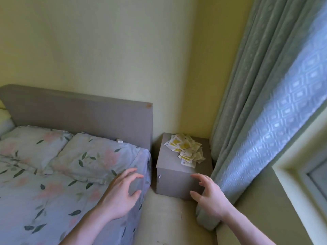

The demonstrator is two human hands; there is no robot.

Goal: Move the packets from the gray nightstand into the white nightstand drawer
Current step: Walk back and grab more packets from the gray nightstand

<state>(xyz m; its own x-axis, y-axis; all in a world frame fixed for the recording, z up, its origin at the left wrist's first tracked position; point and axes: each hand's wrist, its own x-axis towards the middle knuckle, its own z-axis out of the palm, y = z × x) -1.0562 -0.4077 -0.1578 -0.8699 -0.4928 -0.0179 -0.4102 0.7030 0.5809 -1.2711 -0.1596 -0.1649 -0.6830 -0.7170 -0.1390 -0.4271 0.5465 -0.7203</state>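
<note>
A heap of several small white-and-yellow packets (186,149) lies on the back right of the gray nightstand (174,181), which stands in the corner between bed and curtain. My left hand (122,193) hovers over the bed's edge, left of the nightstand, fingers spread and loosely bent, holding nothing. My right hand (208,193) is in front of the nightstand's right front corner, fingers spread, also holding nothing. Both hands are below and short of the packets. No white nightstand is in view.
A bed (53,191) with floral sheets, two pillows and a gray headboard (79,114) fills the left. A green curtain (247,121) hangs right of the nightstand and reaches the floor. A window ledge (300,200) juts out at the right. A narrow strip of floor (169,220) runs between.
</note>
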